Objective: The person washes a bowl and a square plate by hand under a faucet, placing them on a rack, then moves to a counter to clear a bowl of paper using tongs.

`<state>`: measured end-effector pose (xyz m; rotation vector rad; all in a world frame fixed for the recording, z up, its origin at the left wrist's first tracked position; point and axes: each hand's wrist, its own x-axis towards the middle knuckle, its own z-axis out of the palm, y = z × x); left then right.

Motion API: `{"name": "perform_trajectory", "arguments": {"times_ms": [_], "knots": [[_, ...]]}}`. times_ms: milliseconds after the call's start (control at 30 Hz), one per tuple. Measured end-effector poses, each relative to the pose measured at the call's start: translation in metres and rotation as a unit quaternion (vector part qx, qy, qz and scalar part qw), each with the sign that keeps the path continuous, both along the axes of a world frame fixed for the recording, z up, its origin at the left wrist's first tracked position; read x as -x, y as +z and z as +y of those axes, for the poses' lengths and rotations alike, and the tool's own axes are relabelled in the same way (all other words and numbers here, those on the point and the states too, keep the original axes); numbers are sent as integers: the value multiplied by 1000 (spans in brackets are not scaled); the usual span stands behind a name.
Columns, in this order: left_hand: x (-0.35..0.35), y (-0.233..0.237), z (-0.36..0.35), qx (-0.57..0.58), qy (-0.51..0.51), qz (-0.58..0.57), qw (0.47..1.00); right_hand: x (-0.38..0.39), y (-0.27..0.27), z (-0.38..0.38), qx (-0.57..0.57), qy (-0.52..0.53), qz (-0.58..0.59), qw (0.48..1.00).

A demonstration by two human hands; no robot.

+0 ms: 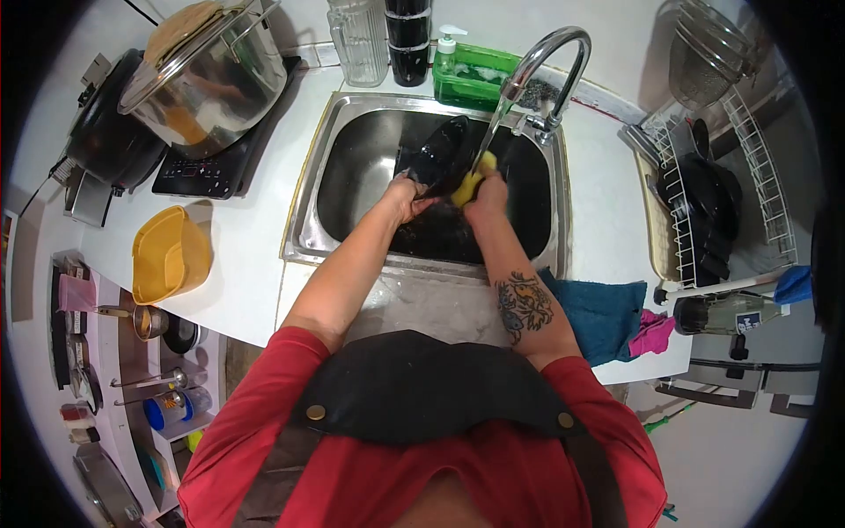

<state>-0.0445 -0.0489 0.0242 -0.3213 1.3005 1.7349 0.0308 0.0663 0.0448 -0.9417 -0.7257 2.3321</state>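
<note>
Over the steel sink (pixel 304 231), my left hand (pixel 408 199) is closed on the near edge of a shiny black dish (pixel 445 145), which is tilted up on its side. My right hand (pixel 489 197) grips a yellow sponge (pixel 467 188) just right of the dish. Water runs from the curved faucet (pixel 576 66) down by the sponge and my right fingers. Whether the sponge touches the dish is hard to make out. The dark lower part of the basin hides any other dishes.
Behind the sink stand a green caddy (pixel 475 77) with a soap pump and a glass pitcher (pixel 359 44). A yellow tub (pixel 172 255) and a large pot (pixel 207 84) on a cooktop are left. Right are a dish rack (pixel 691 207) and a teal cloth (pixel 598 317).
</note>
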Motion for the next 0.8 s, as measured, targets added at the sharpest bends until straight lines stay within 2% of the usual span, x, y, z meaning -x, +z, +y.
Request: {"name": "perform_trajectory", "arguments": {"times_ms": [67,100,167,200,233,267,300,367,467,500,533,600,633,667,700,733,767,800], "knots": [[-4,3,-4,67,80,119,987,-4,10,20,-201,-17,-48,978],[-6,5,-5,66,82,117,988,-5,23,30,-228,2,-55,972],[-9,7,-7,186,37,278,942,-4,55,36,-258,75,-57,962],[-12,7,-7,186,37,275,943,-4,65,37,-258,128,-55,956],[-14,7,-5,222,-3,315,923,3,59,43,-265,180,-40,947],[-15,8,-3,255,-43,355,898,8,57,41,-328,213,-76,917],[-15,4,-3,303,-66,428,849,9,60,37,-355,245,-47,901],[-17,-6,2,298,-70,445,841,12,65,30,-381,276,-17,882],[-14,-15,1,275,-87,473,833,10,93,8,-508,295,-131,798],[-14,-14,2,269,-93,474,833,9,91,3,-569,251,-164,766],[-15,-13,3,262,-98,476,834,15,90,6,-569,252,-165,765],[-20,-4,3,273,-112,467,833,30,91,24,-494,403,-146,757],[-21,-2,3,285,-127,459,832,25,93,33,-563,403,-20,722],[-21,0,4,284,-126,458,833,40,99,39,-451,317,-96,828],[-20,-3,5,273,-117,462,836,43,108,47,-431,261,-95,858],[-18,-10,7,263,-109,465,838,53,113,58,-292,217,21,931],[-16,-18,8,229,-89,481,842,63,121,73,-199,233,102,946],[-17,-16,8,229,-89,481,842,59,142,77,-221,171,14,960]]}}
